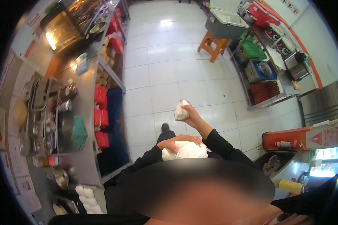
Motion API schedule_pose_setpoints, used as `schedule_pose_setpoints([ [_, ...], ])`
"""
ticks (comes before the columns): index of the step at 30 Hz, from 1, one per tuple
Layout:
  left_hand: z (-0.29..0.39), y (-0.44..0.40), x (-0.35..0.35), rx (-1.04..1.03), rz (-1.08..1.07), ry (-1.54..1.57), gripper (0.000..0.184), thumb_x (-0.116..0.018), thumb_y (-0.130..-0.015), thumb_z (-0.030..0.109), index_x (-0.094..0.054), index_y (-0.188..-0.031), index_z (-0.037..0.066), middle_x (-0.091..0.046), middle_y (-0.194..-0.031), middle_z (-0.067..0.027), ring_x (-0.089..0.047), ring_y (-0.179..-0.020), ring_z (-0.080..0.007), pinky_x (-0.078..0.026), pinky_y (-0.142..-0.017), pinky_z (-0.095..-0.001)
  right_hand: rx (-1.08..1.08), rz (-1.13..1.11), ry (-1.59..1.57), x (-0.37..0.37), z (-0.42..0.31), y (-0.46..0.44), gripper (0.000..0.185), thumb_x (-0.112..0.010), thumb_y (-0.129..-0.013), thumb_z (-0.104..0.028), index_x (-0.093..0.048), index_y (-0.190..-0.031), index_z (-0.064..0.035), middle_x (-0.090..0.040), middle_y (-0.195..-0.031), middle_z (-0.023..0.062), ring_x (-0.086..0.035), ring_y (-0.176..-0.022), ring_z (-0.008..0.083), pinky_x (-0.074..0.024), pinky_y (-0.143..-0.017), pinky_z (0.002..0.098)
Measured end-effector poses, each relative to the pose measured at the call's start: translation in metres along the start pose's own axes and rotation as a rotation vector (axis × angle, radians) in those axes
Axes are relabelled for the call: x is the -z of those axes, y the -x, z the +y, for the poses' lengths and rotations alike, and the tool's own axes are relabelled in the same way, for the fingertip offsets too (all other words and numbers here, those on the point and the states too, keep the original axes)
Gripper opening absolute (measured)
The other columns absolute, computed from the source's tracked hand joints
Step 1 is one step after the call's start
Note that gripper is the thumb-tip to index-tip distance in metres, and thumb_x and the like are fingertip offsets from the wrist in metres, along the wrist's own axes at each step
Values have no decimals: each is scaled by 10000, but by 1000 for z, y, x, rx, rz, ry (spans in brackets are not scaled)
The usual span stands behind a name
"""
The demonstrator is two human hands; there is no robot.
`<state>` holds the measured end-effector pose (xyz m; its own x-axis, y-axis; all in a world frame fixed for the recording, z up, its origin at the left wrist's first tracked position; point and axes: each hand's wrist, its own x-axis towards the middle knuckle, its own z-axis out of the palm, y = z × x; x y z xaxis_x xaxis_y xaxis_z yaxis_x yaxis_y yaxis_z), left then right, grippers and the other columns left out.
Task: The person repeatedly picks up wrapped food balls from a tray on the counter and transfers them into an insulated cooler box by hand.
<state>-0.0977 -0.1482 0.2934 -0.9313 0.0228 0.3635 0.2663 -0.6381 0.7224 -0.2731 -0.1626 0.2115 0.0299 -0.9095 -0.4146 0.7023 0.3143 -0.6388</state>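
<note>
Head view: a rounded white lump [181, 113] is gripped in the right hand [193, 116], fingers curled, above glossy floor tiles [146, 101]. A larger, soft-looking white mass [191, 150] is held by the left hand [168, 144]; material uncertain. A green cloth [79, 134] is laid near the metallic worktop's [89, 93] floor-side edge.

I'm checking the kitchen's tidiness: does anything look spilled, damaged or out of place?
No spill or damage stands out. Slightly odd: the grey cooler sits open on an orange stool, a makeshift perch, and the right hand holds a white lump over the floor, not the counter.
</note>
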Motion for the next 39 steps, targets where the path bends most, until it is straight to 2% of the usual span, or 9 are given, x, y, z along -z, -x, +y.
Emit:
schedule_pose_setpoints([
  [7, 56, -148, 162, 63, -173, 78, 771, -738, -656, 554, -596, -1214, 41, -493, -1277, -182, -448, -1250, -369, -327, -1034, -501, 199, 114, -50, 97, -192, -116, 557, -631, -862, -226, -343, -1337, -200, -486, -1173, 85, -566, -1024, 284, -530, -814, 554],
  [10, 83, -226, 227, 88, -303, 45, 771, -735, -682, 572, -593, -1226, 44, -499, -1286, -178, -455, -1245, -353, -341, -1026, -486, 236, 364, -74, 161, -249, -129, 493, -632, -854, -293, -405, -1280, -193, -506, -1142, 70, -566, -1024, 287, -503, -845, 574],
  [15, 101, -341, 318, 193, -396, 125, 802, -718, -719, 606, -572, -1246, 19, -540, -1283, -169, -484, -1219, -313, -363, -1020, -446, 427, 551, -405, 301, -295, -100, 382, -565, -846, -412, -522, -1132, -161, -601, -1079, 91, -591, -1018, 326, -464, -877, 597],
  [23, 120, -516, 486, 267, -453, 89, 826, -748, -692, 636, -590, -1229, 29, -535, -1272, -176, -485, -1219, -333, -375, -1007, -463, 562, 837, -591, 451, -393, -125, 444, -528, -891, -400, -501, -1202, -84, -592, -1122, 169, -593, -1026, 411, -456, -933, 618],
  [26, 138, -587, 537, 239, -442, 58, 830, -730, -695, 631, -578, -1237, 21, -528, -1270, -161, -491, -1203, -299, -373, -1004, -435, 556, 733, -400, 481, -489, -189, 472, -543, -900, -392, -476, -1232, -62, -583, -1151, 162, -595, -1028, 415, -460, -943, 621],
  [30, 170, -659, 605, 179, -377, -42, 817, -705, -700, 631, -581, -1238, 29, -539, -1253, -159, -496, -1194, -294, -374, -998, -434, 474, 702, -49, 505, -644, -321, 545, -574, -894, -274, -364, -1394, -216, -534, -1221, 82, -595, -1049, 266, -563, -770, 508],
  [33, 195, -692, 639, 210, -234, 40, 792, -695, -708, 616, -588, -1235, 35, -546, -1251, -162, -495, -1191, -307, -373, -997, -435, 470, 679, 233, 507, -756, -429, 519, -616, -860, -178, -427, -1343, -169, -548, -1182, 47, -579, -1049, 215, -540, -816, 424],
  [34, 193, -703, 658, 165, -212, 64, 788, -700, -705, 609, -589, -1234, 36, -544, -1256, -163, -496, -1190, -310, -374, -997, -433, 500, 610, 278, 524, -785, -473, 593, -670, -822, -250, -413, -1353, -192, -530, -1223, 45, -573, -1055, 203, -512, -770, 365],
  [39, 200, -752, 764, 52, -166, 163, 725, -757, -665, 481, -603, -1199, 16, -505, -1273, -176, -438, -1270, -369, -344, -1029, -482, 508, 730, 606, 577, -906, -660, 695, -789, -705, -233, -451, -1294, -80, -577, -1155, 145, -603, -1013, 268, -520, -796, 399],
])
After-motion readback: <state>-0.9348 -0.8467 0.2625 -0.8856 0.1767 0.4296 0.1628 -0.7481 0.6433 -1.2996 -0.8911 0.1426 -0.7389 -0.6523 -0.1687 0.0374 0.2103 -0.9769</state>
